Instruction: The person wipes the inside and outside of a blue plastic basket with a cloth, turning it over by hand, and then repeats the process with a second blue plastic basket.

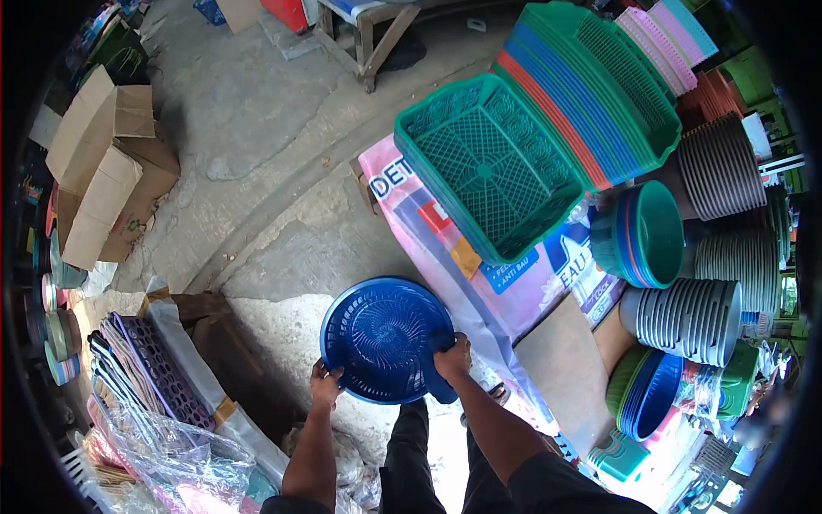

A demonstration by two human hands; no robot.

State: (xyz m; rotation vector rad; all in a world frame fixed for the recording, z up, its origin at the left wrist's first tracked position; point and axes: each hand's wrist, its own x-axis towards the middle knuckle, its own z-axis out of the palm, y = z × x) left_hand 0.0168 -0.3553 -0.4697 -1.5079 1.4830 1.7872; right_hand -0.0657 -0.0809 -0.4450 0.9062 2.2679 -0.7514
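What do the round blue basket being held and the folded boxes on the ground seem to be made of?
The blue basket, held by the left hand and right hand, looks like moulded plastic: uniform colour, slight sheen, a fine spiral lattice of slots. The folded boxes look like plain brown cardboard, matte, with creased flaps.

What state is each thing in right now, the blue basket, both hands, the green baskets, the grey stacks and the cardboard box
Round blue basket: empty, held up by its rim.
Left hand: gripping the basket's rim.
Right hand: gripping the opposite rim.
Green square basket: empty, tilted on its side, front of a nested stack.
Grey stacks: nested, lying sideways.
Cardboard box: open, flaps spread.
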